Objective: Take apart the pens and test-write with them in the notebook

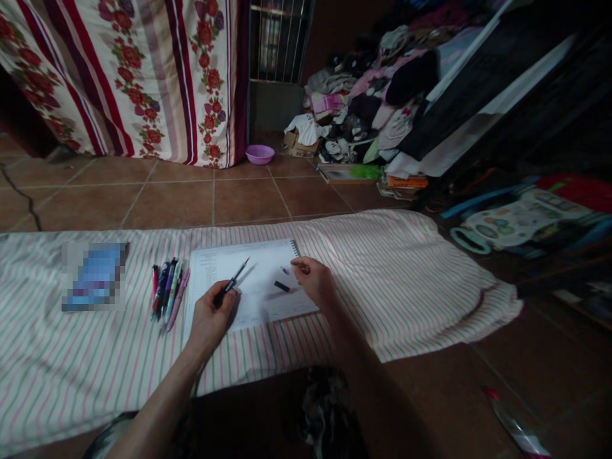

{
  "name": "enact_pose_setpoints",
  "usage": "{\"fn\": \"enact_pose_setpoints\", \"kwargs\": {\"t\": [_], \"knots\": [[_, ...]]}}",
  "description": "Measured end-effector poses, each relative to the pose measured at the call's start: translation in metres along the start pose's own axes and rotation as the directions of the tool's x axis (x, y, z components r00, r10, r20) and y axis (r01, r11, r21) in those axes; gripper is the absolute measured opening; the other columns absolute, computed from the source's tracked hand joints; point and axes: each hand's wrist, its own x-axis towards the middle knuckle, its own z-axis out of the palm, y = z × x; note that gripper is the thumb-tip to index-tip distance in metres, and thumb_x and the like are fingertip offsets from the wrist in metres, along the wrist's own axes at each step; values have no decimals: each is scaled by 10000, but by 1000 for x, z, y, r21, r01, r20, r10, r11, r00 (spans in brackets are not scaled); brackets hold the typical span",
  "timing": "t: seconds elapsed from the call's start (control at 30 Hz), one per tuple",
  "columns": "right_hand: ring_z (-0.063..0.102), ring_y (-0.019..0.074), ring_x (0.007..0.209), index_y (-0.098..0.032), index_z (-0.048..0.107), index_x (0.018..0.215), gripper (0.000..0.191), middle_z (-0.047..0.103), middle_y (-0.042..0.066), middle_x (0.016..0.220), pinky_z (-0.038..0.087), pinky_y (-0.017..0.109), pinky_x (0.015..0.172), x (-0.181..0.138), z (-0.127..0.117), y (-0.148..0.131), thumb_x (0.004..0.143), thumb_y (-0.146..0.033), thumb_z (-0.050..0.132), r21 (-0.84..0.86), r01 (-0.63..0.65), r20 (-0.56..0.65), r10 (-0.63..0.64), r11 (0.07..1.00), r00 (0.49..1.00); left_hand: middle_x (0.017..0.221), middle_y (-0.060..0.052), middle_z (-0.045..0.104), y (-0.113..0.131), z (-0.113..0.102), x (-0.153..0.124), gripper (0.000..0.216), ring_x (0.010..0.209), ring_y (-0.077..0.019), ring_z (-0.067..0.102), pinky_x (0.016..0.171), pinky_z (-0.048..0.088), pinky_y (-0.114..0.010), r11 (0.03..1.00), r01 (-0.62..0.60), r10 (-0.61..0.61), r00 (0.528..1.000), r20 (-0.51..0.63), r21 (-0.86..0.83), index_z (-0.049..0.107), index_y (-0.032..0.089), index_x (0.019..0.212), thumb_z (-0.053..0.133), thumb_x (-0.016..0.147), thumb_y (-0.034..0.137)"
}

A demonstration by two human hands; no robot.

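My left hand [216, 310] is closed around the dark barrel of a pen [232, 282], whose thin refill end points up and away over the page. Beneath it lies an open spiral notebook [253, 255] with white pages. My right hand [312, 278] is pinched at the notebook's right edge; whatever is between its fingertips is too small to make out. On the page near it rest a short black tube-like pen part [282, 287] and a tiny pointed pen tip [284, 270]. To the left, several pens [168, 290] lie side by side on the striped cloth.
A striped cloth [401, 274] covers the low surface. At its left lies a blurred-out blue rectangular object [95, 274]. Beyond are a tiled floor [182, 197], a purple basin [259, 153], a floral curtain [157, 76] and heaped clothes [373, 95]. A colourful toy-like panel [511, 220] stands right.
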Motion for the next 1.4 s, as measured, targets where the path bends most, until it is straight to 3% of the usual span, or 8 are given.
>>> {"fn": "enact_pose_setpoints", "kwargs": {"t": [0.17, 0.6, 0.83, 1.0, 1.1, 1.2, 1.3, 1.4], "knots": [[629, 152, 685, -191, 664, 813, 125, 670, 57, 810, 478, 264, 676, 1, 5, -2, 747, -188, 558, -136, 75, 26, -73, 988, 997, 721, -15, 635, 1, 2, 0, 351, 666, -155, 570, 625, 439, -264, 1000, 7, -7, 1000, 5, 14, 620, 145, 938, 542, 748, 430], [598, 137, 641, -193, 658, 769, 65, 672, 31, 767, 442, 251, 630, -5, 3, -8, 740, -220, 608, -67, 115, 193, -100, 991, 976, 715, -9, 616, 5, 1, 0, 360, 644, -140, 535, 612, 417, -253, 999, 18, -19, 999, 36, 44, 611, 145, 941, 536, 753, 443], [587, 154, 737, -202, 651, 835, 121, 632, 31, 799, 409, 259, 672, -15, 5, -7, 727, -256, 645, -239, 262, 320, -179, 935, 930, 737, -13, 630, 2, 2, 1, 381, 659, -148, 558, 625, 430, -258, 999, 1, -2, 1000, 21, 38, 621, 147, 958, 544, 742, 451], [587, 169, 765, -184, 641, 834, 104, 631, 52, 826, 404, 274, 678, -17, 9, -8, 735, -203, 614, -290, 293, 352, -183, 911, 918, 760, -25, 645, 3, 1, 0, 378, 716, -168, 576, 668, 445, -274, 998, -13, 12, 1000, 17, 57, 624, 142, 959, 534, 750, 443], [579, 160, 729, -181, 637, 805, 86, 637, 49, 808, 410, 277, 672, -16, 10, -14, 729, -193, 600, -210, 249, 309, -177, 945, 934, 751, -25, 647, 4, 1, 0, 373, 711, -170, 577, 662, 448, -274, 997, -13, 12, 1000, 22, 71, 625, 144, 954, 526, 754, 443], [568, 135, 660, -185, 629, 809, 112, 650, 30, 788, 422, 265, 636, -11, 10, -21, 726, -254, 596, 50, 82, 260, -92, 995, 961, 745, -24, 650, 5, 0, 0, 375, 703, -171, 581, 654, 451, -274, 997, -7, 5, 1000, 25, 78, 626, 145, 951, 526, 752, 447], [546, 117, 606, -170, 615, 801, 178, 626, 12, 711, 422, 247, 580, -6, 12, -25, 718, -324, 585, 354, -111, 289, 5, 929, 957, 750, -26, 657, 4, 0, 0, 376, 707, -173, 587, 649, 453, -269, 996, -12, 11, 1000, 18, 83, 632, 146, 941, 533, 743, 450], [506, 99, 550, -158, 615, 818, 233, 581, -14, 635, 396, 231, 528, -3, 14, -29, 698, -356, 592, 477, -225, 360, 45, 850, 932, 742, -23, 658, 1, 0, 0, 383, 683, -167, 588, 638, 454, -266, 997, -5, 5, 1000, 0, 72, 634, 146, 940, 541, 736, 456]]}}
